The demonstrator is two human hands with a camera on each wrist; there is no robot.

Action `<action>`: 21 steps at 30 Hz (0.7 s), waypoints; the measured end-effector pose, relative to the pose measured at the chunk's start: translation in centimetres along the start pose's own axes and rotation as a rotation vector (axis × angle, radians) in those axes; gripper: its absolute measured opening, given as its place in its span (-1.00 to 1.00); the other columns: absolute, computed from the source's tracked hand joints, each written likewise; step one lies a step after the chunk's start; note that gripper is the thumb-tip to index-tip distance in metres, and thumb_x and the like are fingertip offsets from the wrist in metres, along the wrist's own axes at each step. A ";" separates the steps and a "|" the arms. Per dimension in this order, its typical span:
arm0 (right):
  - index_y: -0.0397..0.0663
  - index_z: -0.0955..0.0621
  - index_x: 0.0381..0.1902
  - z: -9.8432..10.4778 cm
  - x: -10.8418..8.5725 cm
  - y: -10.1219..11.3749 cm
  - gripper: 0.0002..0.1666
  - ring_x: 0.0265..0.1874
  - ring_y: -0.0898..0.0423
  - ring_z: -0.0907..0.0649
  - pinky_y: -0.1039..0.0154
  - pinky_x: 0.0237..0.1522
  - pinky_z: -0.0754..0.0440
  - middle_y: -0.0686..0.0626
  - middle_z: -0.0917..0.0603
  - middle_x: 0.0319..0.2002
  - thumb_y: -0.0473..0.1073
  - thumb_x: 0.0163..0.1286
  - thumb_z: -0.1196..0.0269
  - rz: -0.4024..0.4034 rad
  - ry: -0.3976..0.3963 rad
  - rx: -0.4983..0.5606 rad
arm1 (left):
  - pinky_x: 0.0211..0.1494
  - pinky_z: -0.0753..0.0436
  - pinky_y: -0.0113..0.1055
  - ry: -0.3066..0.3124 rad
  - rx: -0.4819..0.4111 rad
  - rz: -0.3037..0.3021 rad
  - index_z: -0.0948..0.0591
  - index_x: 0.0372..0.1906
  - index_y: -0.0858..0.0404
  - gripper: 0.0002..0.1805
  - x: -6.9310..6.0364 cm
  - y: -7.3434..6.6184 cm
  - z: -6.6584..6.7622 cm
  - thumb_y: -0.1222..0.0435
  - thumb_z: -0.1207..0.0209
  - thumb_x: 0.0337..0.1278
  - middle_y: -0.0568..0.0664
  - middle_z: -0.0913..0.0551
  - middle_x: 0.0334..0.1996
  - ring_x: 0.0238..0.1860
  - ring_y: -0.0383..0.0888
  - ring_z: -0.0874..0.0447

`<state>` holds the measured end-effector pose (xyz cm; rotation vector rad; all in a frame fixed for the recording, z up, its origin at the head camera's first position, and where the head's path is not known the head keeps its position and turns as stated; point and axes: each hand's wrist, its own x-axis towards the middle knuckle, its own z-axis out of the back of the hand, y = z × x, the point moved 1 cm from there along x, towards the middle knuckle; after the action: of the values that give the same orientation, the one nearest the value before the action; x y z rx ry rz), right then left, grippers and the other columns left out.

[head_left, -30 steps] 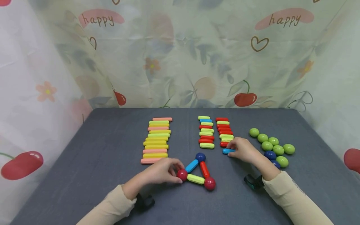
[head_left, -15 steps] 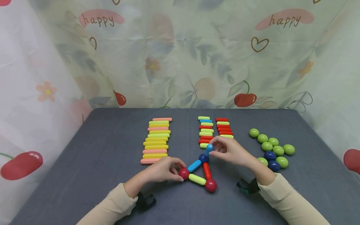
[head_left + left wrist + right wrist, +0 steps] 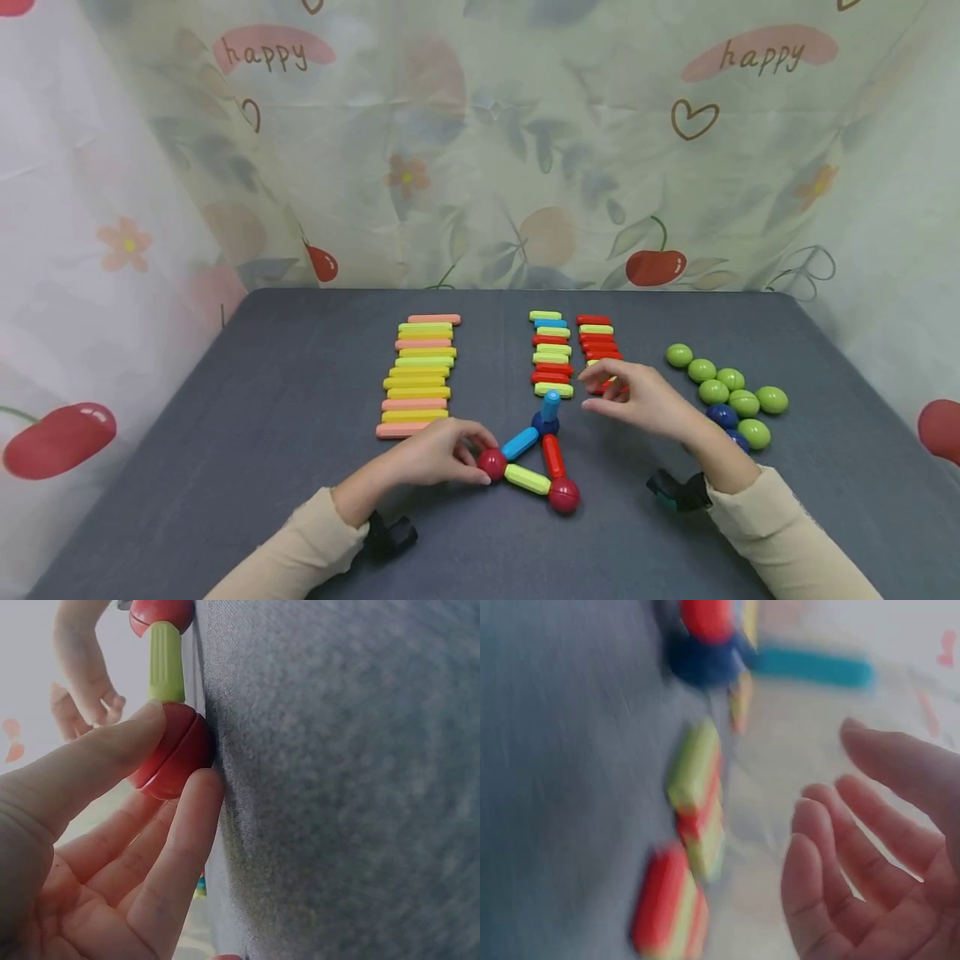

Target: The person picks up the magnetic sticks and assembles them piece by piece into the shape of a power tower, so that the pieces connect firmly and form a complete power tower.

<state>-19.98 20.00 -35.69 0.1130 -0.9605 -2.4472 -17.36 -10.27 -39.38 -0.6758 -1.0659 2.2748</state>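
A triangle of short rods and balls lies on the dark table. My left hand (image 3: 438, 454) pinches its left red ball (image 3: 176, 754) between thumb and fingers. From that ball a blue rod (image 3: 520, 443) runs to the dark blue ball (image 3: 546, 423), and a yellow-green rod (image 3: 527, 479) runs to the other red ball (image 3: 564, 496). A red rod (image 3: 553, 457) makes the third side. On the dark blue ball a second blue rod (image 3: 551, 405) stands upright. Just right of it, my right hand (image 3: 645, 404) hovers with loosely bent fingers and holds nothing.
At left on the table lies a column of pink, yellow and green long rods (image 3: 416, 382). Two columns of shorter rods (image 3: 552, 358) lie behind the triangle. Green balls (image 3: 712, 391) and dark blue balls (image 3: 722, 416) sit at right. A patterned curtain (image 3: 480, 150) hangs behind.
My right hand brought a blue rod from the right column to the dark blue ball, where it now stands upright. The hand has let go and drawn right. My left hand keeps its pinch.
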 end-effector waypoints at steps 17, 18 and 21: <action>-0.29 -0.59 -0.03 5.2 -4.0 -5.0 -0.64 -0.34 0.21 -0.65 0.32 -0.24 -0.61 -0.11 -0.67 -0.16 -0.18 0.29 -0.33 -0.152 0.055 -0.030 | -0.25 -0.62 -0.48 0.002 0.013 -0.013 -0.62 0.00 0.27 -0.61 0.1 0.0 0.0 0.30 -0.40 0.03 0.00 -0.66 -0.15 -0.38 -0.24 -0.67; -0.29 -0.59 -0.03 4.8 -3.5 -5.0 -0.64 -0.33 0.17 -0.66 0.30 -0.24 -0.61 -0.12 -0.67 -0.16 -0.17 0.29 -0.33 -0.154 0.049 -0.026 | -0.25 -0.62 -0.48 0.002 0.015 -0.011 -0.62 0.00 0.27 -0.61 0.2 0.0 0.0 0.30 -0.39 0.03 0.00 -0.65 -0.15 -0.38 -0.25 -0.67; -0.31 -0.59 -0.03 3.2 -2.2 -4.8 -0.62 -0.29 0.06 -0.68 0.26 -0.27 -0.61 -0.19 -0.67 -0.14 -0.17 0.28 -0.33 -0.150 0.039 -0.025 | -0.24 -0.63 -0.48 0.004 0.016 -0.016 -0.62 0.00 0.28 -0.61 0.2 0.0 0.0 0.29 -0.40 0.03 0.02 -0.65 -0.15 -0.37 -0.25 -0.67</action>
<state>-20.91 26.07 -36.69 0.2314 -0.9351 -2.5823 -17.54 -10.15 -39.45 -0.6630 -1.0466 2.2648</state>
